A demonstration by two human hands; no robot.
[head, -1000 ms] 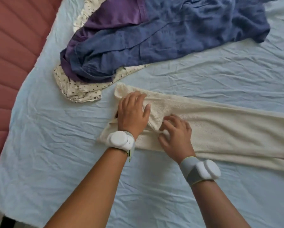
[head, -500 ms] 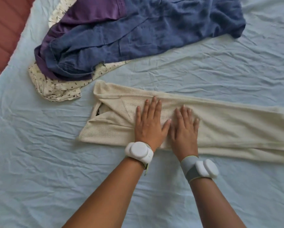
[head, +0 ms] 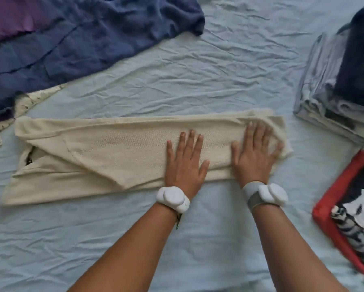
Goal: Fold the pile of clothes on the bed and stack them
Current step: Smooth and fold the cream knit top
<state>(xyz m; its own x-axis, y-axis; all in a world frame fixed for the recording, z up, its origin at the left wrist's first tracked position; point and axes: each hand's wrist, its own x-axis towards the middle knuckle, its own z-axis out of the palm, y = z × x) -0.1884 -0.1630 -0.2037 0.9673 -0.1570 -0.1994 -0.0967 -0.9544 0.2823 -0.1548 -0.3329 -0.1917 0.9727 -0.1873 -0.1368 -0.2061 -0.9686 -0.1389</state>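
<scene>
A cream knit garment (head: 117, 152) lies folded into a long narrow strip across the pale blue bed sheet (head: 176, 81). My left hand (head: 184, 161) presses flat on its middle with fingers straight. My right hand (head: 256, 154) lies flat near the strip's right end, fingers spread. At the upper left is the unfolded pile: a blue garment (head: 88, 41), a purple one (head: 10, 15) and a cream speckled one (head: 35, 98) beneath them. A stack of folded clothes (head: 333, 98), grey-striped with a dark piece on top, sits at the right.
A red-edged folded item (head: 345, 207) with a black-and-white print lies at the lower right edge. Bare wrinkled sheet stretches in front of the strip and between it and the pile. White bands sit on both wrists.
Both hands have slid rightward along the cream strip, smoothing it flat; the right one has reached its right end. The view has shifted right, bringing the folded stack into sight.
</scene>
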